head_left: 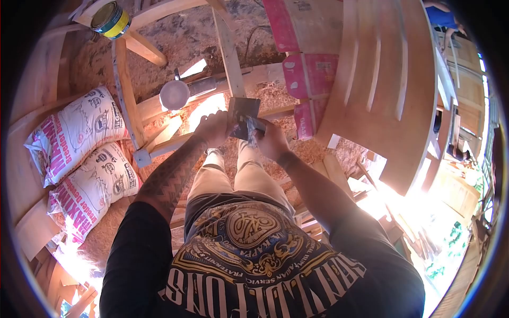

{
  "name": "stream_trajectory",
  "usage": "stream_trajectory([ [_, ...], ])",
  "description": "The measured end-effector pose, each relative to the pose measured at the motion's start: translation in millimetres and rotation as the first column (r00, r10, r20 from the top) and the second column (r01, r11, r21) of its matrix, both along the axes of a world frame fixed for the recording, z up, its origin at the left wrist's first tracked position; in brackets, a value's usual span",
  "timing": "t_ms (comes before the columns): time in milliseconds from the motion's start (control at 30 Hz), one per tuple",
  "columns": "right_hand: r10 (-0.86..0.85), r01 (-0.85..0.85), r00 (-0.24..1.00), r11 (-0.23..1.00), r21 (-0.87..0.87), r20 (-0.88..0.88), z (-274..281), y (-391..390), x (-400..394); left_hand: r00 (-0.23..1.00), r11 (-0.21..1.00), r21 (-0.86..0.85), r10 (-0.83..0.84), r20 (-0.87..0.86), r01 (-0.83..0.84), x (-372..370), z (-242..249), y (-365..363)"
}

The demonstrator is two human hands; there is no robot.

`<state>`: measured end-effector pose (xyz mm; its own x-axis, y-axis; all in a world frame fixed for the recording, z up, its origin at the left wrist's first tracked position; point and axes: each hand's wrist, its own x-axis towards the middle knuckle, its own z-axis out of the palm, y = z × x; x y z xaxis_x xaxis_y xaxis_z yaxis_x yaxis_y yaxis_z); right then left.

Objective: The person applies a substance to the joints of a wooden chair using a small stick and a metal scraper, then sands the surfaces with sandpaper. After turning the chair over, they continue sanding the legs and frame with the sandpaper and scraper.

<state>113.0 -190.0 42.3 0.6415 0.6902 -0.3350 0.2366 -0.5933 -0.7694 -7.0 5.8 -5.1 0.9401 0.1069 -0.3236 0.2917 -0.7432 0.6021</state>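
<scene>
My left hand (pixel 213 129) is closed at the left edge of a dark rectangular sheet (pixel 245 107), held in front of my legs. From the other side, my right hand (pixel 273 141) grips the sheet's lower right part. A small shiny patch shows beside the right fingers, too blurred to name. Just beyond the left hand is a round, pale-topped container (pixel 174 95) with a short handle-like part, close to the wooden framing.
Two printed sacks (pixel 85 130) lie stacked at left. A paint can (pixel 111 21) stands on the wooden frame (pixel 127 90). Pink-and-brown cardboard (pixel 313 74) and a large curved wood panel (pixel 366 79) fill the right. Wood shavings cover the ground. Another person (pixel 442 18) is at far right.
</scene>
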Motion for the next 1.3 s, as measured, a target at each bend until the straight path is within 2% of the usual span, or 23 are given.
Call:
stream_trajectory([
  [33,0.019,-0.019,1.0,0.999,-0.046,-0.005,-3,6,-3,1.0,1.0,0.005,0.003,0.012,-0.003,-2,-1,-3],
  [67,0.033,-0.034,0.999,0.995,-0.098,-0.013,-10,17,-9,0.993,0.991,0.076,-0.108,-0.047,0.111,1,-4,-3],
  [100,0.047,-0.049,0.999,0.988,-0.146,-0.018,-12,27,-14,0.967,0.961,0.17,-0.237,0.095,0.219,-4,-4,1],
  [133,0.029,-0.021,0.998,0.989,-0.15,0.049,-9,39,-14,0.978,0.968,0.171,-0.198,0.072,0.184,-7,-11,0],
  [167,0.039,-0.033,0.998,0.991,-0.133,0.044,-5,40,-8,0.986,0.972,0.18,-0.16,0.05,0.148,-7,-14,1],
  [267,0.025,-0.023,0.999,0.995,-0.094,0.023,2,12,6,0.998,0.988,-0.149,0.015,-0.066,-0.025,0,7,6],
  [367,-0.001,0.002,1.0,0.998,-0.067,0.021,-2,1,10,0.976,0.9,-0.379,0.202,-0.076,-0.216,-1,-17,6],
  [400,0.011,-0.008,0.999,0.996,-0.088,0.03,-2,16,6,0.982,0.912,-0.368,0.158,-0.102,-0.184,1,-17,8],
  [433,0.026,-0.022,0.999,0.994,-0.105,0.041,-1,32,2,0.974,0.871,-0.439,0.173,-0.145,-0.22,1,-18,8],
  [500,0.018,-0.006,0.997,0.986,-0.168,0.069,0,49,1,0.99,0.961,-0.238,0.137,-0.032,-0.141,2,-6,8],
  [567,0.028,-0.017,0.999,0.978,-0.207,0.047,-3,50,3,0.993,0.966,-0.23,0.11,-0.036,-0.116,2,-5,12],
  [600,0.017,-0.009,0.997,0.994,-0.11,0.073,-8,35,3,0.995,0.968,-0.23,0.095,-0.039,-0.102,1,-8,11],
  [700,-0.106,0.105,0.994,0.992,-0.074,-0.019,-12,9,5,0.989,0.985,-0.138,0.12,0.086,-0.107,-6,-15,5],
  [733,-0.106,0.104,0.992,0.994,-0.039,-0.067,-8,23,2,0.983,0.978,-0.18,0.126,0.136,-0.1,-6,-19,4],
  [833,-0.037,0.042,0.999,0.98,-0.192,0.029,-5,69,-2,0.996,0.996,-0.078,0.041,0.08,-0.035,-5,-12,9],
  [900,-0.053,0.05,0.999,0.989,-0.142,-0.012,2,52,-1,1.0,0.982,-0.186,0.026,0.003,-0.025,2,0,13],
  [967,-0.049,0.042,0.996,0.995,-0.088,-0.079,-13,21,7,0.997,0.934,-0.349,0.079,-0.017,-0.08,0,-11,16],
  [1033,0.132,-0.109,0.989,0.955,-0.276,0.066,0,-6,12,0.989,0.866,-0.478,0.145,-0.032,-0.143,-3,-20,18],
  [1067,0.118,-0.108,0.993,0.954,-0.278,0.02,3,-20,17,0.962,0.77,-0.585,0.265,-0.07,-0.255,-4,-17,21],
  [1133,0.091,-0.11,0.993,0.953,-0.281,-0.079,7,-41,25,0.93,0.777,-0.542,0.366,-0.026,-0.321,-13,6,39],
  [1233,-0.155,0.022,0.941,0.916,-0.402,-0.302,19,-49,36,0.882,0.829,-0.406,0.46,0.103,-0.385,-25,40,67],
  [1300,-0.164,0.043,0.935,0.933,-0.356,-0.315,18,-55,38,0.906,0.926,-0.284,0.327,0.271,-0.249,-28,60,70],
])
